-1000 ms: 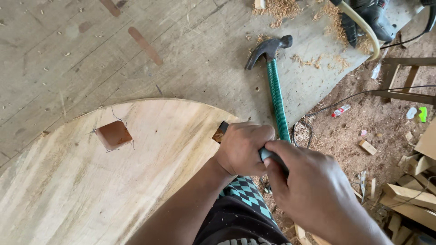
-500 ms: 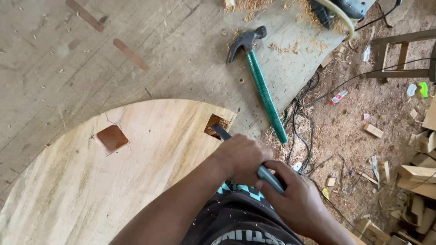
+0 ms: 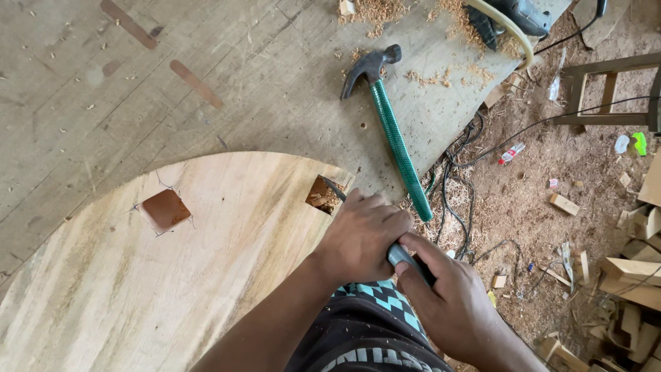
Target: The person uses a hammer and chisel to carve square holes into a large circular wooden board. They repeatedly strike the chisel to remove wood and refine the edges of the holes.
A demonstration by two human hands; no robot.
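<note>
Nearest the camera, at the round board's point(image 3: 172, 289) lower right edge, both hands are wrapped around a chisel point(image 3: 399, 256). Right hand point(image 3: 451, 303) is closed round the dark handle end, just off the board's rim and above patterned shorts point(image 3: 372, 324). Left hand point(image 3: 361, 234) is fisted round the shaft farther up, resting on the board, its knuckles beside a square hole point(image 3: 322, 195). Only a short grey stretch of the tool shows between the two fists. Beyond the left fist the thin blade point(image 3: 332, 187) slants into that hole, which sits at the board's right edge (wood chips lie inside it; whether the tip touches the bottom cannot be told).

Left of that hole, also on the board, is a second square hole point(image 3: 165, 210), reddish-brown inside, with cracks at its corners.

Past the board's curved edge lies the grey planked tabletop point(image 3: 206, 69), which carries the board. On it, up and right of the board, a claw hammer point(image 3: 392, 131) with a green handle lies flat, head away from the board, well apart from both hands. Sawdust point(image 3: 375, 10) and a power tool point(image 3: 513, 17) with a pale hose lie farther off still.

Right of the board, off the tabletop, the dirt floor point(image 3: 551, 207) holds black cables point(image 3: 454, 200), wood offcuts point(image 3: 633, 275) and a wooden frame point(image 3: 606, 89).
</note>
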